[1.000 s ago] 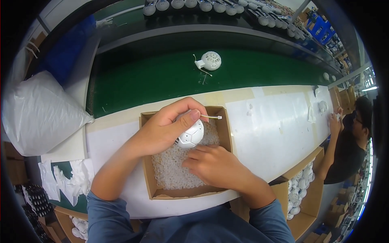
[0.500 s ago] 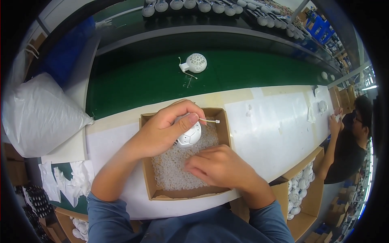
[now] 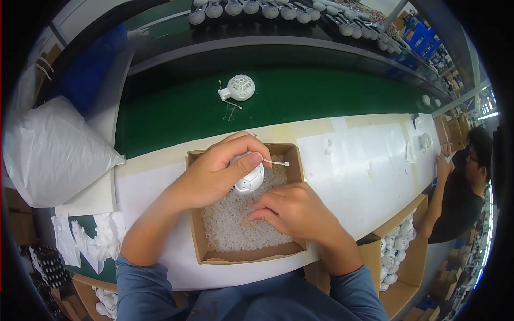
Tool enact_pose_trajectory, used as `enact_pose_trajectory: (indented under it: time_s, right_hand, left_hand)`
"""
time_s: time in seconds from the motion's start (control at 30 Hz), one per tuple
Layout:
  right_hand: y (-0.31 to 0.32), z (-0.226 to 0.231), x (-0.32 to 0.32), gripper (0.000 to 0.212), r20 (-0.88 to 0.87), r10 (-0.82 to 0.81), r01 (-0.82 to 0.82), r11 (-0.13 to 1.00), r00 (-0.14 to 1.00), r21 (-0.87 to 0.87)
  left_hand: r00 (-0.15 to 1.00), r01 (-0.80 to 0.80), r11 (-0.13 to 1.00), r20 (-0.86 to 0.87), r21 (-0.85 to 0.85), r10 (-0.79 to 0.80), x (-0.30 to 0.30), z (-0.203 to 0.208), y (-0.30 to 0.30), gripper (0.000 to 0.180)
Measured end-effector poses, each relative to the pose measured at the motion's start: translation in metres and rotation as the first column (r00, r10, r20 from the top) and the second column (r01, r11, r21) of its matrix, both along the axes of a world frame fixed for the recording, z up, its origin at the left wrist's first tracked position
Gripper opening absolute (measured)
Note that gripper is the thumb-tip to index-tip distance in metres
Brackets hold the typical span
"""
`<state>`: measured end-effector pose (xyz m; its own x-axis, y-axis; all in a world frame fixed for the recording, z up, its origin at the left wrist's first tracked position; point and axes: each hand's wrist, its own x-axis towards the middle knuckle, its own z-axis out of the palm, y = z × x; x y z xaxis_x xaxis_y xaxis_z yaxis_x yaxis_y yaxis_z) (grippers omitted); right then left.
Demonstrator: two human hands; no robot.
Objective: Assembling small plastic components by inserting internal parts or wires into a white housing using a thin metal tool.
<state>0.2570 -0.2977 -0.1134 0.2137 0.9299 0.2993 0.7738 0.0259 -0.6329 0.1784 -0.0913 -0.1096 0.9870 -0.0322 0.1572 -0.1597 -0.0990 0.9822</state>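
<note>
By the fingers of the left hand (image 3: 222,168), a white round piece (image 3: 249,181) is grasped from above, near the centre of the frame. Its thin cable (image 3: 278,162) is led out past the thumb toward the right. The fingers of the right hand (image 3: 294,211), just right of centre, are bent, with thumb and forefinger brought close together; whether anything is pinched there cannot be told. Under them, small clear pieces (image 3: 233,230) are spread in a cardboard box (image 3: 197,230).

For good picking, it seems best that only one small piece is taken, by the fingertips and lightly, because such pieces may slip or come in clusters. The round piece should be held firmly, and its cable should not be pulled or let down among the clear pieces.

Farther out, a similar white piece (image 3: 241,87) is seen on the green surface (image 3: 332,96), at upper centre.
</note>
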Motion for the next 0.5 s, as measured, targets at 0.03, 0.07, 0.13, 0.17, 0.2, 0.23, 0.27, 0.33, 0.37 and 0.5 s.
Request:
enact_pose_trajectory:
  time_s: [0.03,0.07,0.13,0.17,0.2,0.23,0.27,0.33,0.37,0.5]
  right_hand:
    - [0.000,0.001,0.001,0.010,0.000,-0.007,0.007,1.000,1.000,0.005]
    - [0.001,0.001,0.002,0.009,0.000,-0.014,0.014,1.000,1.000,0.010]
    - [0.000,0.001,0.002,0.008,-0.005,-0.022,0.022,1.000,1.000,0.012]
    - [0.001,-0.001,0.003,0.007,0.003,-0.049,0.049,0.997,0.999,0.064]
    - [0.002,-0.003,0.005,0.007,0.010,-0.078,0.076,0.990,0.997,0.115]
    - [0.002,-0.004,0.005,0.006,0.015,-0.106,0.102,0.981,0.994,0.167]
    - [0.002,-0.005,0.006,0.006,0.015,-0.106,0.102,0.981,0.994,0.166]
    - [0.001,-0.005,0.007,0.008,-0.084,-0.197,0.212,0.950,0.977,0.229]
    - [0.001,-0.005,0.008,0.009,-0.135,-0.239,0.267,0.929,0.962,0.256]
    - [-0.007,0.002,0.013,0.011,-0.188,-0.358,0.391,0.902,0.914,0.181]
  left_hand:
    - [1.000,0.001,1.000,0.003,0.016,-0.001,0.000,-0.001,0.001,0.022]
    - [1.000,0.002,0.999,0.007,0.032,-0.002,0.000,-0.001,0.001,0.022]
    - [1.000,0.003,0.999,0.004,0.046,-0.003,-0.001,-0.001,0.002,0.023]
    - [1.000,0.003,0.999,-0.004,0.048,-0.003,-0.001,-0.001,0.002,0.023]
    - [1.000,0.003,0.999,-0.013,0.051,-0.002,-0.001,0.000,0.003,0.023]
    - [1.000,0.003,0.999,-0.021,0.053,-0.002,-0.001,0.001,0.004,0.024]
    - [1.000,0.003,0.999,-0.022,0.053,-0.001,-0.001,0.001,0.004,0.024]
    - [0.998,-0.002,1.000,-0.061,-0.003,0.002,-0.001,0.004,0.006,0.024]
    - [0.997,-0.004,1.000,-0.080,-0.030,0.002,-0.001,0.006,0.006,0.024]
    - [0.991,0.077,0.994,-0.106,-0.081,-0.085,-0.010,0.016,0.001,0.026]
